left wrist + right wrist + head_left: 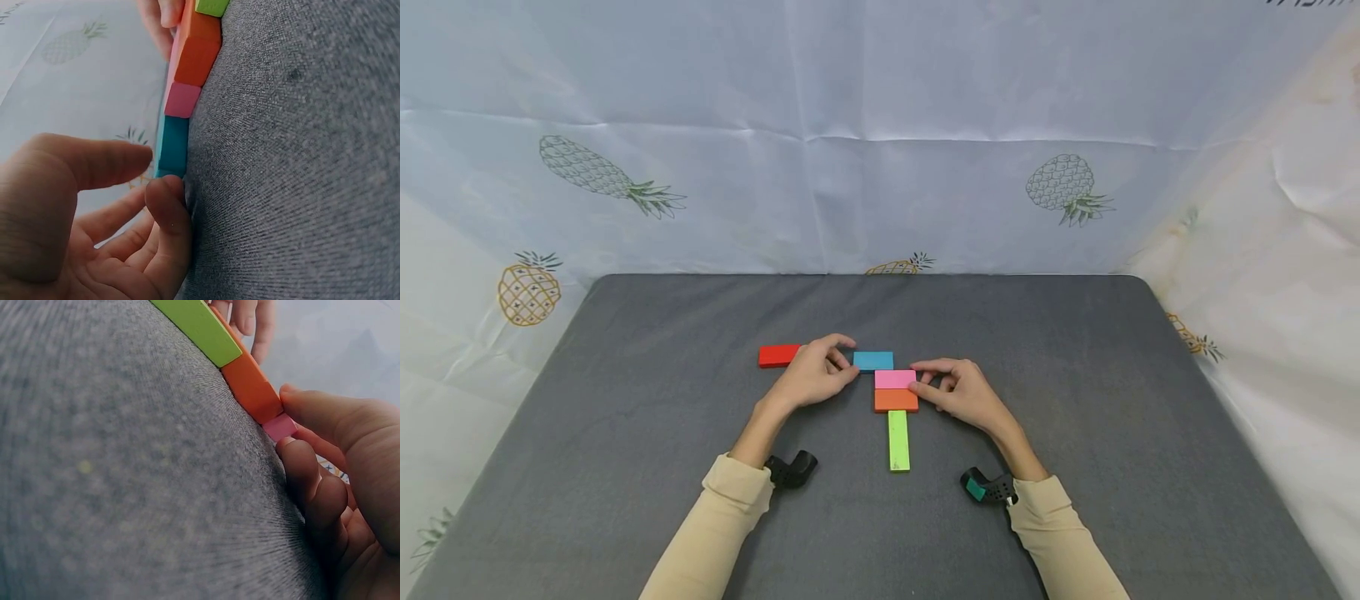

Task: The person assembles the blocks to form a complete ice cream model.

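Observation:
On the grey table, a blue block [873, 361] sits at the far left corner of a pink block [895, 380]. An orange block [896, 400] lies against the pink one's near side, and a lime-green block [898, 442] runs from it toward me. My left hand [812, 372] is at the blue block's left end, thumb and index finger spread and the lower fingers right at the end face [170, 174]. With its thumb and index finger, my right hand [964, 392] pinches the right end of the pink block. A red block [778, 356] lies behind my left hand, partly hidden.
Black wrist cameras, the left one [792, 470] and the right one [988, 485], stick out over the table [662, 467]. A pale curtain [925, 75] printed with pineapples hangs behind the table's far edge and along both sides.

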The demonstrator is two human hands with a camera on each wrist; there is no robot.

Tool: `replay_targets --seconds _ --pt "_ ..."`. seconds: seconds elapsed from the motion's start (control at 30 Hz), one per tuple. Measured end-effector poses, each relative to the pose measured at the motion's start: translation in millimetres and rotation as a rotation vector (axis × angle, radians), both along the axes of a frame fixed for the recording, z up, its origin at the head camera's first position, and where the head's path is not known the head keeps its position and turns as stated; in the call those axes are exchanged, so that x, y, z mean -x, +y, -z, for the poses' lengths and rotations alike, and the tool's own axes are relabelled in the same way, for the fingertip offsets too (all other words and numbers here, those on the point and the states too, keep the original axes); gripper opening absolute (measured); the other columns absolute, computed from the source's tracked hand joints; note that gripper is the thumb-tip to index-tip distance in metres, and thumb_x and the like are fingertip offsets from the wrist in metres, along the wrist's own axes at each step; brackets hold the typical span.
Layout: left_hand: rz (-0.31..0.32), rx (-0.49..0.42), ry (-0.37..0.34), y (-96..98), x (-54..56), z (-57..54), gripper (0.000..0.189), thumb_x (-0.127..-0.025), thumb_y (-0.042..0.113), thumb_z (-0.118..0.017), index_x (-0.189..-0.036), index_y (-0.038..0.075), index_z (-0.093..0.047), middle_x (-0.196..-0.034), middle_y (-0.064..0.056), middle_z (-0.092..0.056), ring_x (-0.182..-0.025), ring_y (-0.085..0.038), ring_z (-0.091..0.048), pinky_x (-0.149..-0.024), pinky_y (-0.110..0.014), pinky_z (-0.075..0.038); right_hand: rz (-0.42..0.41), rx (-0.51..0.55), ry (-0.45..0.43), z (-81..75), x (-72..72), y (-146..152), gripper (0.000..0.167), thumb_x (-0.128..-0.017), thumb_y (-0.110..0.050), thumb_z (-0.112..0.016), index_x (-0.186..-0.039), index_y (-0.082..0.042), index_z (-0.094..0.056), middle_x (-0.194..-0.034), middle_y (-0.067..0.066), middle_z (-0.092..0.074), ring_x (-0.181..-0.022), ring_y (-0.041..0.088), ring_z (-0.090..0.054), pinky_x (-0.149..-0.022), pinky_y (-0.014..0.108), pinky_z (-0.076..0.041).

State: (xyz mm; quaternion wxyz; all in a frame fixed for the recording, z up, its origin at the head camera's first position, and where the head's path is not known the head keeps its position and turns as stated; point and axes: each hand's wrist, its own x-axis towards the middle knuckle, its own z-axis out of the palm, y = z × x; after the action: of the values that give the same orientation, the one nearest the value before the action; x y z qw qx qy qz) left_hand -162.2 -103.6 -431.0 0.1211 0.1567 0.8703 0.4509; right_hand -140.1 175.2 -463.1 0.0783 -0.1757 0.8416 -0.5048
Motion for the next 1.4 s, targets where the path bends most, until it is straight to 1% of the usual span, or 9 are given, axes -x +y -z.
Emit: replay_targets --seconds 0.17,0.3,0.73,0.83,0.93,0.97,1.17,1.2,1.4 --pt "-0.003 -0.006 0.001 1.3 0.5 0.3 0.035 -0.095 0.009 -0.067 -0.128 -0.002 -0.063 -0.09 -0.013 -0.071 -0.061 -0.009 -0.06 -0.065 -0.028 -0.051 -0.004 0.009 0.009 -0.1 -0.8 -0.2 0.036 -0.093 -0.017 -0.076 -0.126 -0.002 -0.071 -0.09 0.01 -0.072 -0.045 0.005 -0.048 -0.044 0.022 -0.034" --pt "-0.001 -0.003 0.014 2.1 1.1 1.0 0.032 -0.095 0.007 -0.068 -0.125 -0.003 -0.065 -0.089 -0.013 -0.071 -0.06 -0.009 -0.058 -0.064 -0.027 -0.051 0.008 -0.005 0.011 -0.4 -0.7 -0.6 0.035 -0.094 -0.018 -0.075 -0.126 -0.003 -0.071 -0.088 0.008 -0.071 -0.045 0.005 -0.048 -0.044 0.021 -0.033" --pt "0.025 0.004 0.04 10.6 2.8 2.6 0.031 -0.095 0.007 -0.068 -0.123 -0.005 -0.066 -0.089 -0.012 -0.071 -0.061 -0.006 -0.058 -0.063 -0.024 -0.049 0.016 -0.005 -0.012 -1.1 -0.4 -0.9 0.034 -0.094 -0.018 -0.076 -0.124 -0.002 -0.072 -0.088 0.009 -0.072 -0.045 0.007 -0.051 -0.043 0.023 -0.037" --pt "0.019 0.007 0.026 14.2 3.1 2.5 0.031 -0.095 0.008 -0.069 -0.124 -0.003 -0.066 -0.09 -0.012 -0.071 -0.061 -0.006 -0.057 -0.063 -0.024 -0.049 0.014 0.003 -0.008 -0.2 -0.1 -0.2 0.033 -0.093 -0.017 -0.076 -0.123 -0.002 -0.073 -0.088 0.01 -0.073 -0.045 0.007 -0.052 -0.043 0.023 -0.037" --pt "0.021 0.011 0.029 16.7 3.4 2.1 0.03 -0.095 0.008 -0.069 -0.123 -0.004 -0.067 -0.089 -0.012 -0.072 -0.061 -0.007 -0.057 -0.063 -0.024 -0.049 0.011 0.014 0.004 0.7 0.1 0.2 0.032 -0.093 -0.017 -0.076 -0.121 -0.001 -0.073 -0.088 0.012 -0.073 -0.045 0.007 -0.052 -0.042 0.023 -0.037" --pt "0.018 0.012 0.025 17.3 3.6 2.2 0.03 -0.095 0.008 -0.069 -0.123 -0.003 -0.067 -0.089 -0.012 -0.071 -0.061 -0.007 -0.057 -0.063 -0.024 -0.05 0.014 0.014 0.003 -1.8 -1.1 -1.1 0.032 -0.093 -0.015 -0.076 -0.121 0.001 -0.073 -0.088 0.013 -0.073 -0.045 0.008 -0.052 -0.043 0.023 -0.037" --pt "0.026 0.01 0.024 19.5 4.2 3.1 0.03 -0.096 0.009 -0.068 -0.123 -0.003 -0.067 -0.088 -0.011 -0.071 -0.06 -0.007 -0.057 -0.063 -0.025 -0.049 0.019 -0.003 -0.001 -1.7 -0.8 -0.6 0.031 -0.094 -0.015 -0.075 -0.121 -0.001 -0.073 -0.087 0.012 -0.073 -0.044 0.009 -0.051 -0.043 0.024 -0.04" --pt "0.027 0.009 0.022 19.6 4.0 2.9 0.03 -0.096 0.01 -0.068 -0.123 -0.003 -0.067 -0.088 -0.01 -0.071 -0.059 -0.007 -0.056 -0.063 -0.025 -0.049 0.017 -0.002 -0.002 0.9 0.4 0.8 0.031 -0.094 -0.017 -0.075 -0.121 -0.002 -0.074 -0.087 0.01 -0.073 -0.044 0.007 -0.051 -0.043 0.025 -0.041" --pt "0.031 0.004 0.018 20.9 3.7 1.9 0.03 -0.096 0.01 -0.068 -0.124 -0.002 -0.067 -0.088 -0.01 -0.071 -0.06 -0.008 -0.056 -0.062 -0.024 -0.048 0.019 0.0 -0.007 0.0 0.4 0.4 0.031 -0.094 -0.017 -0.076 -0.121 -0.003 -0.074 -0.087 0.01 -0.073 -0.044 0.007 -0.05 -0.043 0.024 -0.041"
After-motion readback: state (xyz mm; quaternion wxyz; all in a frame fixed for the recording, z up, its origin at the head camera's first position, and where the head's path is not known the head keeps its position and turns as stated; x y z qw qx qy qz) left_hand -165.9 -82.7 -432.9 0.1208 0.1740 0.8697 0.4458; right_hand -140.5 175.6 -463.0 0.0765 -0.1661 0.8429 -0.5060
